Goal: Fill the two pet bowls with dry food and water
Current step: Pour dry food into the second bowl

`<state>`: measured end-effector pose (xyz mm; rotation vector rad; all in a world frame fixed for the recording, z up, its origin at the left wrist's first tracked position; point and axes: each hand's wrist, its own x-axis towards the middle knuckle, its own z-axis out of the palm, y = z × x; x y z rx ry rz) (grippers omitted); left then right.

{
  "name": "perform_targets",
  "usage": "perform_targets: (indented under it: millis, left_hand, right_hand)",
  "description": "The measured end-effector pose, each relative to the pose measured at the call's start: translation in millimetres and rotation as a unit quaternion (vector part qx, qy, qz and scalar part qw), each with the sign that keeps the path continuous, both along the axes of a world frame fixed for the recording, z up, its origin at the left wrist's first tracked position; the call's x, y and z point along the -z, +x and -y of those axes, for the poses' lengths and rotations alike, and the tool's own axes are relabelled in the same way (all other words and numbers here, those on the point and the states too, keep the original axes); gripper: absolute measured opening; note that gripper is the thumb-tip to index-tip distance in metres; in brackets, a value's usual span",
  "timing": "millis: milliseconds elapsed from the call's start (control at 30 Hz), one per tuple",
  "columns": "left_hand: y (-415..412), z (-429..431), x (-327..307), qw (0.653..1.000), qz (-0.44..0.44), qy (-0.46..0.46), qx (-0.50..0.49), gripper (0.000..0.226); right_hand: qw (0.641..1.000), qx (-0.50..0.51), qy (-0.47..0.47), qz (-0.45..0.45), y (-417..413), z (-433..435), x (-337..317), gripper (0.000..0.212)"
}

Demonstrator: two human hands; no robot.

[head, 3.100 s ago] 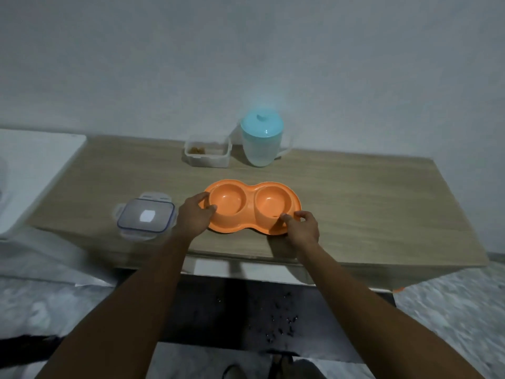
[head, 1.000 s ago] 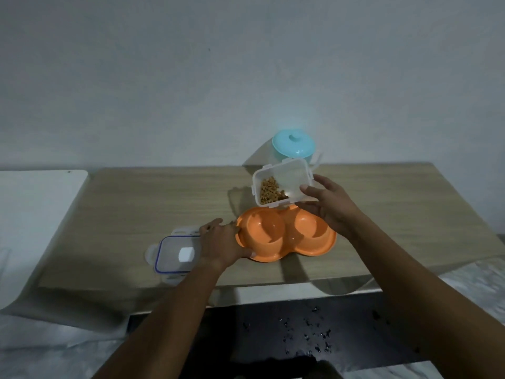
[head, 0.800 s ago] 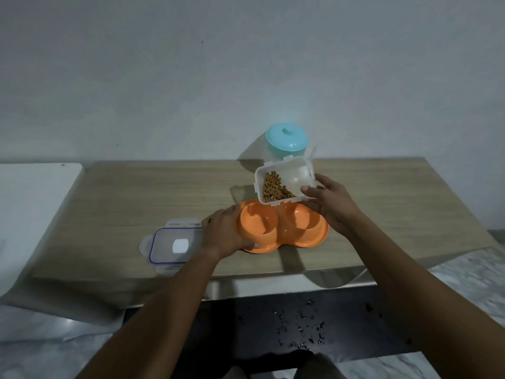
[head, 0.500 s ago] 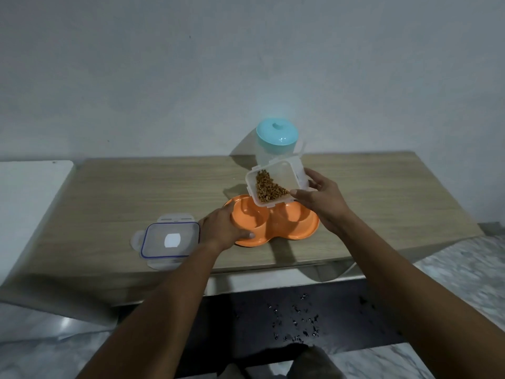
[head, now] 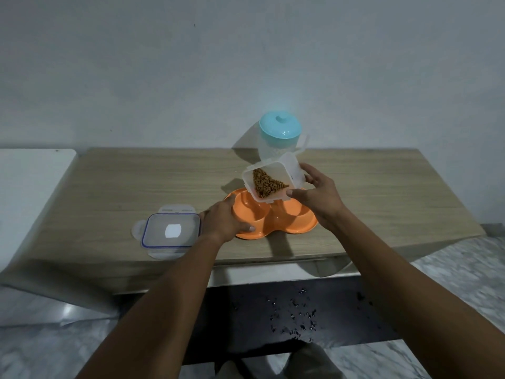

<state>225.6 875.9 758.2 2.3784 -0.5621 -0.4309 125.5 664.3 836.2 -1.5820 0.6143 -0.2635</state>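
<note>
The orange double bowl (head: 273, 217) sits near the counter's (head: 136, 187) front edge, its left rim in the left hand's (head: 222, 221) closed grip. Above its left well, the right hand (head: 317, 195) grips the food tub (head: 273, 181), now tipped more steeply than half a second ago, kibble (head: 266, 184) slid toward its low corner

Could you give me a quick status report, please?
Left hand steadies orange plastic double bowl. Right hand tilts clear kibble container over left well. Nothing blocking.

Orange double bowl (head: 284, 222), teal-lidded jug (head: 279, 138)
</note>
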Motion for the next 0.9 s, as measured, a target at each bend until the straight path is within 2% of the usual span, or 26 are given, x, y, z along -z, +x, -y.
perform_targets:
  millis: [300, 533, 700, 900]
  left_hand:
    - [-0.1, -0.2, -0.3, 1.0, 0.003, -0.01, -0.004, 0.096]
    - [-0.7, -0.3, -0.2, 1.0, 0.021, 0.016, -0.007, 0.095]
    - [-0.7, -0.6, -0.8, 1.0, 0.027, -0.014, 0.001, 0.091]
    - [2.7, -1.1, 5.6, 1.0, 0.019, -0.021, 0.008, 0.098]
  right_hand:
    - [1.0, 0.007, 0.011, 0.004, -0.5, -2.5, 0.2, 0.083]
    - [0.999, -0.006, 0.038, 0.015, -0.3, -3.6, 1.2, 0.082]
    - [0.999, -0.023, 0.004, 0.027, -1.1, -5.8, -1.6, 0.082]
    - [0.999, -0.024, -0.015, 0.029, -3.6, -8.8, -2.5, 0.081]
